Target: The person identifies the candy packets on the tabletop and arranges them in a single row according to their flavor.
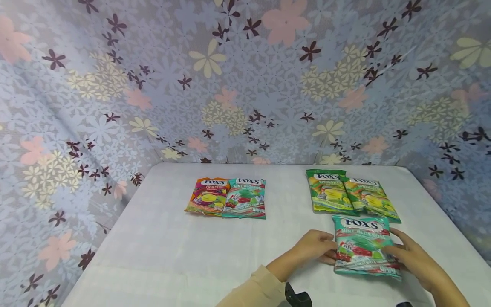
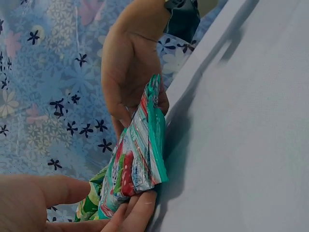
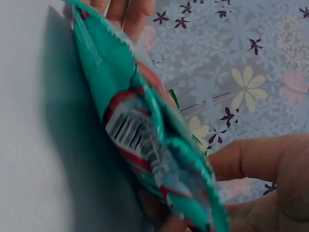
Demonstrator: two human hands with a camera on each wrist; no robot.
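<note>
A teal bag of mint candy is in front of me on the right, tilted, with part of it off the white table. My right hand grips its right side, thumb on the front and fingers behind, as the right wrist view also shows. At the bag's left edge is my left hand. In the left wrist view its fingers touch the bag from below, while the thumb appears extended and apart from it. Two green-yellow candy bags lie just beyond the teal one, overlapping slightly.
Farther left on the white table lie an orange-purple fruit candy bag and another teal mint bag, side by side. Flower-patterned cloth hangs behind the table and along its sides.
</note>
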